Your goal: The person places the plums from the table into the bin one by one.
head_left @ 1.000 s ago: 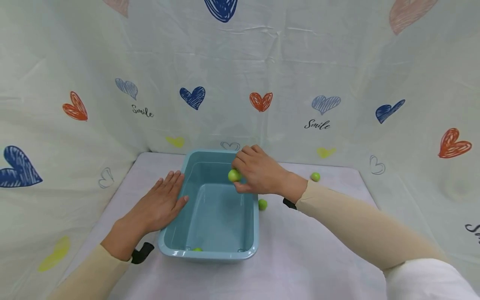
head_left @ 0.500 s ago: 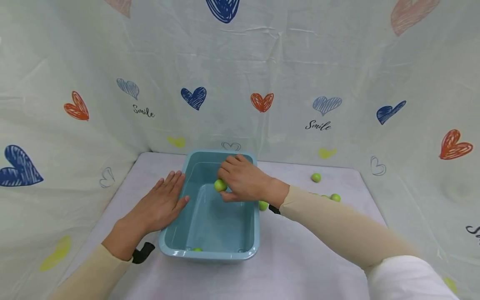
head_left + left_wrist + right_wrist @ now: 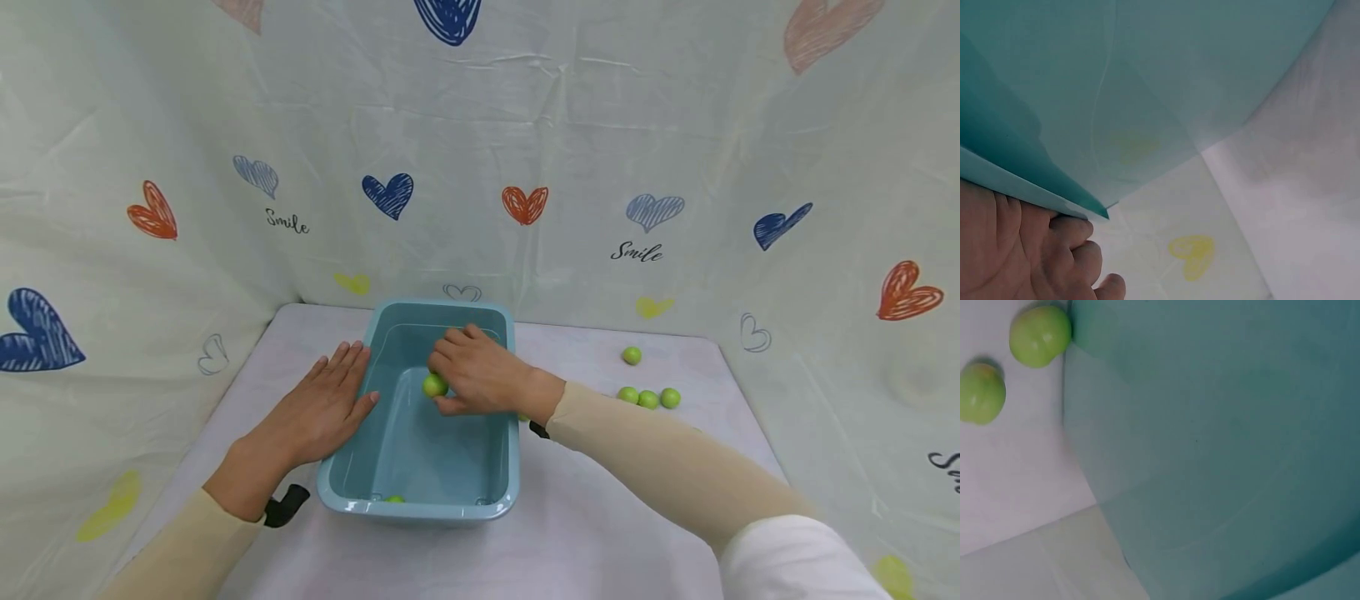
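A blue plastic basin (image 3: 420,513) stands on the table. My right hand (image 3: 480,372) is over its inside, fingers and thumb pinching a small round green fruit (image 3: 434,385). My left hand (image 3: 318,412) rests along the basin's left rim with its fingers straight. In the left wrist view the left fingers (image 3: 1075,253) lie against the outer side of that rim. Inside the basin, by the near wall, shows the top of another green fruit (image 3: 394,499). The right wrist view shows only the basin's side (image 3: 1210,437) and fruit outside it; the right hand is out of that frame.
Right of the basin, several more green fruits (image 3: 648,399) lie on the white table (image 3: 600,517), with a single fruit (image 3: 632,356) farther back. One fruit (image 3: 1040,335) sits close beside the basin's right side. A white curtain (image 3: 450,125) printed with hearts hangs behind.
My right hand has moved left and down from the basin's right rim to over its middle, still holding the green fruit. The left hand has stayed in place.
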A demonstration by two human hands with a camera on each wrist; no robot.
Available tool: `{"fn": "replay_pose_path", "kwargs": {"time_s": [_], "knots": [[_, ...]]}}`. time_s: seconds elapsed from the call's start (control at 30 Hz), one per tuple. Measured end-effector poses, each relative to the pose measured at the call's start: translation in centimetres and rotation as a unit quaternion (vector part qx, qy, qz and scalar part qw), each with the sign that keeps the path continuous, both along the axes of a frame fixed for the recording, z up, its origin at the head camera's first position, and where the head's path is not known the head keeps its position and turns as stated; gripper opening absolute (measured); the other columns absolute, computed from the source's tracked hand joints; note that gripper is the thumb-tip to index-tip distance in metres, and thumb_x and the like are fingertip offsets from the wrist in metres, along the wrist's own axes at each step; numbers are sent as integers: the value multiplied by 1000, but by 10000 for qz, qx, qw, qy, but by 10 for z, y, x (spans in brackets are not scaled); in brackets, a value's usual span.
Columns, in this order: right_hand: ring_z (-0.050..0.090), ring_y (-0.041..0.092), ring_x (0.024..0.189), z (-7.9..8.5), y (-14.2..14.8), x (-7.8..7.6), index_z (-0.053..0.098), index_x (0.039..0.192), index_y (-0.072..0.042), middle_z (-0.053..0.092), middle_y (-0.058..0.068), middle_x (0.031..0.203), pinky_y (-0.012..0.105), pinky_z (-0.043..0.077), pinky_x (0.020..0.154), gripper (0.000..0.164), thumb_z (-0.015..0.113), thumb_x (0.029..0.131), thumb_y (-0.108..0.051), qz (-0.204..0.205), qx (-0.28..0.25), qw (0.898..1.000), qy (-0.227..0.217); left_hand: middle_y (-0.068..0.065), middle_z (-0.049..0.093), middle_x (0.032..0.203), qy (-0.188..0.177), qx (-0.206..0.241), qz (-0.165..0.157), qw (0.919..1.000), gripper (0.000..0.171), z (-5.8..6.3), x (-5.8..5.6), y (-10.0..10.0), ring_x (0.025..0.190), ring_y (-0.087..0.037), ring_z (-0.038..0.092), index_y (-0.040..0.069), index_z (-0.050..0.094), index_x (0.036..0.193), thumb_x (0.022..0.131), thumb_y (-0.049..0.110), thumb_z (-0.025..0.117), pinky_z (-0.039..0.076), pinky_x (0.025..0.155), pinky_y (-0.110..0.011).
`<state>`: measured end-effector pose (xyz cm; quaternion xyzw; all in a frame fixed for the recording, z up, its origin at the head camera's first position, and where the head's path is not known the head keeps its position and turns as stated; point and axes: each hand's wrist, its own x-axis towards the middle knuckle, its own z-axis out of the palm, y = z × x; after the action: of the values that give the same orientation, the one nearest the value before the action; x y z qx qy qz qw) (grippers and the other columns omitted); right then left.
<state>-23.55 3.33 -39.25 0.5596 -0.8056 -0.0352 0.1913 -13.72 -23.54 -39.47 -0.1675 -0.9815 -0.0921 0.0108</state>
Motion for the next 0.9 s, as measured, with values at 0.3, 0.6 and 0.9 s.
{"fn": "replay_pose_path", "kwargs": {"time_s": [0.3, 0.6, 0.9], "knots": [[51, 17, 88, -9, -4, 2, 65, 100, -17, 59, -3, 91, 34, 42, 80, 32, 62, 98, -49, -146, 248, 9996, -23, -27, 22, 172, -53, 25, -1, 10000, 72, 0, 0, 0, 160, -48, 18, -8, 23, 164, 113, 38, 45, 21, 127, -65], [52, 18, 90, -14, -4, 2, 65, 102, -16, 61, -2, 93, 34, 42, 82, 34, 62, 99, -50, -203, 315, 9992, -168, -28, 23, 171, -7, 17, -19, 10000, 73, 0, 0, 0, 160, -49, 20, -8, 25, 163, 112, 39, 45, 22, 126, -66], [52, 17, 91, -16, -5, 1, 66, 102, -17, 61, -4, 93, 33, 42, 83, 33, 62, 99, -50, -221, 309, 9992, -145, -28, 23, 172, -24, 20, -21, 10000, 73, 0, -1, 0, 160, -49, 20, -8, 24, 163, 112, 39, 46, 22, 126, -66]]}}
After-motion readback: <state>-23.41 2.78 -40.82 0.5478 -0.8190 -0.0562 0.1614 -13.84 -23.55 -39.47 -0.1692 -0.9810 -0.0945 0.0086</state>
